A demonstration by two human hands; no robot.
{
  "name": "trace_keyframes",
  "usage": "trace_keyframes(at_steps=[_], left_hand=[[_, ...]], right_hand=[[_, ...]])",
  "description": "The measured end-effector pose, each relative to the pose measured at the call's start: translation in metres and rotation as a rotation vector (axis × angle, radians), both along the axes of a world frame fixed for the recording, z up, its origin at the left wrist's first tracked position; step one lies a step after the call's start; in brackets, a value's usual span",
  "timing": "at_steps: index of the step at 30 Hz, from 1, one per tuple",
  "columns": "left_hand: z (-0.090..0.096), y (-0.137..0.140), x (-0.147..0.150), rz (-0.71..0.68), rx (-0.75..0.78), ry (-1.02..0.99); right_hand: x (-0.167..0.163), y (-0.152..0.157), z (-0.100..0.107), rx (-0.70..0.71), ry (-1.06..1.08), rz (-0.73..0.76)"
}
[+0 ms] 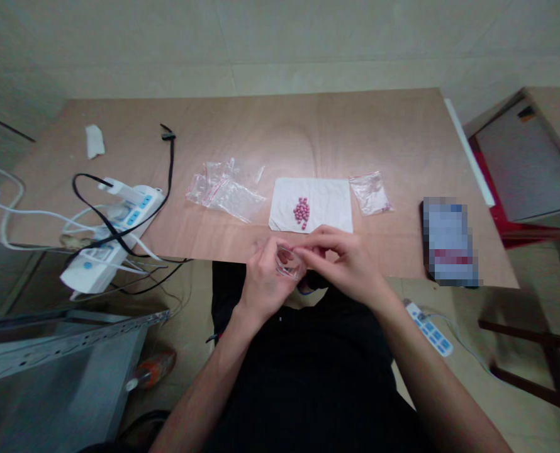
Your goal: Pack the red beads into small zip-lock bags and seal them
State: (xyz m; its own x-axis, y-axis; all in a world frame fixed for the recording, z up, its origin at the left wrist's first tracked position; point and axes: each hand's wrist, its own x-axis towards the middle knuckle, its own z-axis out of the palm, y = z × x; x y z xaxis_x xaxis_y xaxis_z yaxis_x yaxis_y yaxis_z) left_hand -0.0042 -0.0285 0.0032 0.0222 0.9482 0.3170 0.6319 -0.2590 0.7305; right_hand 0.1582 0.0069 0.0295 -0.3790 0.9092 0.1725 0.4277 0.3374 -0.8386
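Observation:
A clear plastic bag (pixel 288 264) is held at the table's front edge between my two hands. My left hand (pixel 267 277) is curled around the bag. My right hand (pixel 339 255) pinches at the bag's upper right side, thumb and forefinger together. Just beyond them lies a white sheet (pixel 330 204), perhaps paper or cloth, with a cluster of small pink beads or pellets (pixel 301 212) on it. To the sheet's right rests a small clear zip bag (pixel 370 192). Several clear zip bags (pixel 228 192) overlap in a pile on its left.
A phone (pixel 450 242) lies near the table's right front corner. At the left, a white power strip (pixel 112 242) sits among white cables and a black cable (pixel 171 163). A white scrap (pixel 94 141) is farther back. Below are an orange bottle (pixel 155 370) and another power strip (pixel 428 328).

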Motion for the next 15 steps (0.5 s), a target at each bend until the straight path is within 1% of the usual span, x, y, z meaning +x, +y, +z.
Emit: trace_keyframes(at_steps=[2, 3, 4, 6, 9, 12, 15], left_hand=[[-0.002, 0.005, -0.003, 0.069, 0.026, 0.026], [-0.003, 0.009, -0.004, 0.084, 0.036, 0.040], [-0.004, 0.013, -0.006, 0.088, 0.043, 0.051], [-0.005, 0.021, -0.009, 0.087, 0.051, 0.069], [-0.005, 0.032, -0.011, 0.077, 0.052, 0.089], [-0.006, 0.042, -0.012, 0.039, 0.074, 0.125], [-0.006, 0.053, -0.011, 0.014, 0.086, 0.154]], right_hand=[[0.004, 0.014, -0.011, 0.048, 0.008, -0.171], [0.005, 0.021, -0.017, 0.069, -0.040, -0.236], [0.005, 0.027, -0.025, 0.078, -0.104, -0.266], [0.002, 0.036, -0.038, 0.074, -0.235, -0.261], [-0.008, 0.040, -0.052, 0.084, -0.346, -0.267], [-0.015, 0.038, -0.054, 0.085, -0.394, -0.300], [-0.017, 0.037, -0.050, 0.060, -0.441, -0.300]])
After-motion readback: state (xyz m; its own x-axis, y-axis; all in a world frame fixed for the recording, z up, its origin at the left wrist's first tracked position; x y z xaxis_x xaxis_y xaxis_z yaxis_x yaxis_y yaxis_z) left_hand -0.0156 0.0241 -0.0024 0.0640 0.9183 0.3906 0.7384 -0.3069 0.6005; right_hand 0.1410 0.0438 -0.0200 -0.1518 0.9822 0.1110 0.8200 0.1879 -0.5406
